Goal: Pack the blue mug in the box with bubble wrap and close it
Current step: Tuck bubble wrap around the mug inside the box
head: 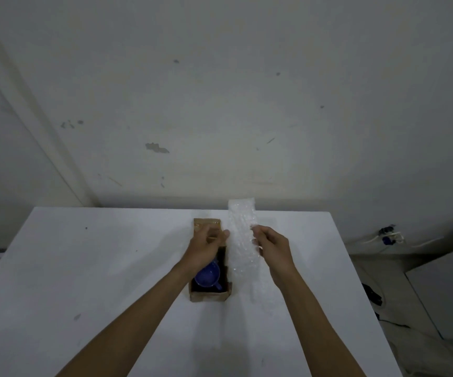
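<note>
A small brown cardboard box [209,295] stands open near the middle of the white table [84,268]. The blue mug [207,274] lies inside it, its handle toward the near right corner. My left hand [206,247] hovers over the box's far half, fingers curled, and hides part of the mug and the far flap [206,223]. A long strip of clear bubble wrap [243,240] stretches upright beside the box on the right. My right hand [270,244] pinches its right edge about midway.
A stained white wall rises right behind the table's far edge. To the right of the table, on the floor, lie cables and a wall socket [388,235]. A grey panel [448,295] stands at the far right.
</note>
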Action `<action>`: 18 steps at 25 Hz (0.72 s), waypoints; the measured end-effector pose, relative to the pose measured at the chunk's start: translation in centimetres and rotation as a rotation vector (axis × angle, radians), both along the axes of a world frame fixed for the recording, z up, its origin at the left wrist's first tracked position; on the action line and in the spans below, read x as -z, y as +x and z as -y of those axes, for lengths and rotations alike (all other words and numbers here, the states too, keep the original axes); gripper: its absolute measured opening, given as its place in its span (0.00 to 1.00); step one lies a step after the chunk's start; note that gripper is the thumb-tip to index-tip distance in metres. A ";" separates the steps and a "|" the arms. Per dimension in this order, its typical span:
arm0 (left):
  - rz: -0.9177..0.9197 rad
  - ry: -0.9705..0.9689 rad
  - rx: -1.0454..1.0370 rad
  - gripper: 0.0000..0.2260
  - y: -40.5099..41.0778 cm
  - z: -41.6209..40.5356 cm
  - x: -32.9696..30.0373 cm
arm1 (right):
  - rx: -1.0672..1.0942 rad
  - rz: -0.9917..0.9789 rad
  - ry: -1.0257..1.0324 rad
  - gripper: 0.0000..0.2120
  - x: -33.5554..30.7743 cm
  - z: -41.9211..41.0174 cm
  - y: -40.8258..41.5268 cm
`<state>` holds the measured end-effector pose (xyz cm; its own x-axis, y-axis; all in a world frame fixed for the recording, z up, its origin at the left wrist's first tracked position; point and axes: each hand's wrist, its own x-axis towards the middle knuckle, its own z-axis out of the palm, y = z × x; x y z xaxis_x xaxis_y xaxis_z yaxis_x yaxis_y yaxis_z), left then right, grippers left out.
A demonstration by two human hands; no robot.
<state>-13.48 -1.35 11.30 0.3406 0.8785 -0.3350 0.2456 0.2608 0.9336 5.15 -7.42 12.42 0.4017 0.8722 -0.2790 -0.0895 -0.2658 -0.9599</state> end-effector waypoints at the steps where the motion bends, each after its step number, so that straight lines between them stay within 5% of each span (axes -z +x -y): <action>1: 0.052 -0.049 -0.008 0.22 0.3 -0.1 -0.5 | -0.016 -0.056 0.017 0.09 -0.5 -0.3 -0.6; 9: 0.107 -0.080 -0.072 0.14 -2.0 0.2 -1.1 | -0.202 -0.190 -0.059 0.09 -1.7 -1.4 -2.9; 18: 0.105 -0.135 -0.031 0.10 -3.7 0.8 -1.5 | -0.357 0.203 0.224 0.07 -2.8 -2.0 -3.1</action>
<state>-17.20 -2.14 12.75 0.3538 0.8383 -0.4148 0.1383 0.3917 0.9096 2.02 -5.42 15.20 0.0922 0.9956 -0.0154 0.1651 -0.0306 -0.9858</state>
